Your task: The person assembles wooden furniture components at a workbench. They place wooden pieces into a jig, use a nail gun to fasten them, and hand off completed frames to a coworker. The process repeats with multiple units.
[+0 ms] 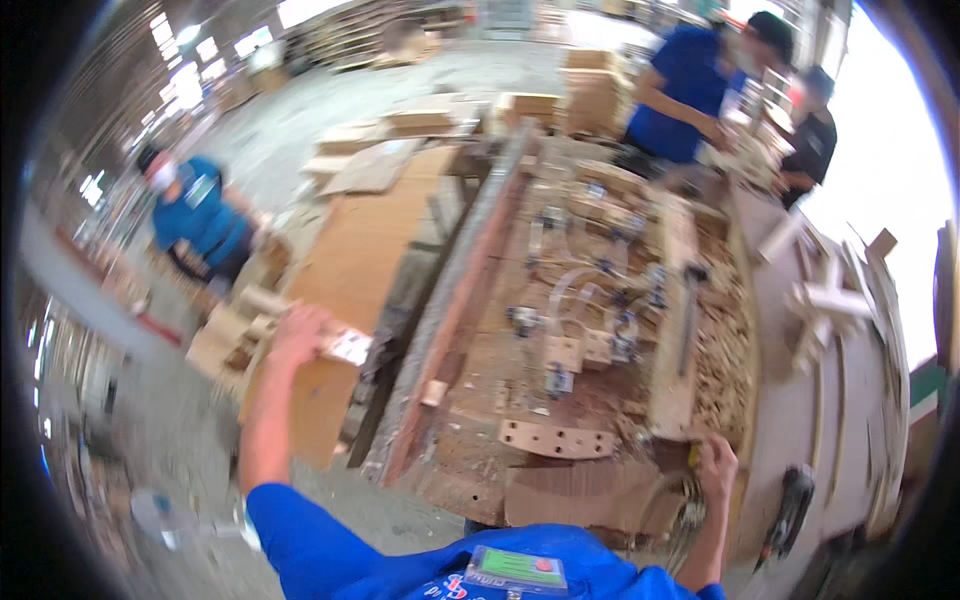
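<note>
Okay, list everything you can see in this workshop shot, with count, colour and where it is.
Workbench: one, brown, centre, littered with wood chips.
Drilled wooden plate: one, tan, bench front.
Clamps with clear tubing: several, blue-grey, bench middle.
Hammer: one, dark, on the bench's right plank.
Wood panels: a stack, tan, left of the bench.
Wooden cross frames: several, pale, far right.
Other people: three, two in blue, one in black; left and top right.
Left hand: holding a small wood piece at the panel stack.
Right hand: at the bench's front right corner.

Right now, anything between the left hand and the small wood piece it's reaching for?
Nothing visible. The left hand is already on the small wood piece above the cardboard stack. Motion blur hides the grip itself.
</note>
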The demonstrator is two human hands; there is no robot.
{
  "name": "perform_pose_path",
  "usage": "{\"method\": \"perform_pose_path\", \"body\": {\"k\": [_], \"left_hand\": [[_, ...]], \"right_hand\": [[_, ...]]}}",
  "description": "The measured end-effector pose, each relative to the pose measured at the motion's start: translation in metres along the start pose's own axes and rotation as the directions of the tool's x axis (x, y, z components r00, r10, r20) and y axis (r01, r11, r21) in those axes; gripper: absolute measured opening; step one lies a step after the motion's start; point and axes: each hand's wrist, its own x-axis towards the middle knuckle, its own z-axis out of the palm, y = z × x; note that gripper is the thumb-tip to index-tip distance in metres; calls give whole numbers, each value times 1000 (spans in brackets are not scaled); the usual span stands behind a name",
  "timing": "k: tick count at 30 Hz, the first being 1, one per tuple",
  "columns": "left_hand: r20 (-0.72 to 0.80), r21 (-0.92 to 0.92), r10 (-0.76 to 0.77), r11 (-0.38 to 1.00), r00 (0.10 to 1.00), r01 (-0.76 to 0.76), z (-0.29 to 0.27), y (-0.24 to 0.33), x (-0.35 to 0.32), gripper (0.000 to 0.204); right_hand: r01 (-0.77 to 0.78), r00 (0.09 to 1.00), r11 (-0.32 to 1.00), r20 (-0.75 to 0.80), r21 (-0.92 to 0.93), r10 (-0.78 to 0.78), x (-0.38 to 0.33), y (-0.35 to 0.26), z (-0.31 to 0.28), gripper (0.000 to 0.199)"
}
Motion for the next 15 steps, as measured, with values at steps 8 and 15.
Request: {"method": "perform_pose_path", "body": {"k": [8,15], "left_hand": [[-174,-153,279,940,944,-306,-8,119,-21,57],[-219,-295,626,688,748,-663,-38,359,-62,56]], "right_hand": [[-15,997,975,-76,-222,-2,10,30,-26,34],[68,961,827,-187,-558,-206,96,41,-25,40]]}}
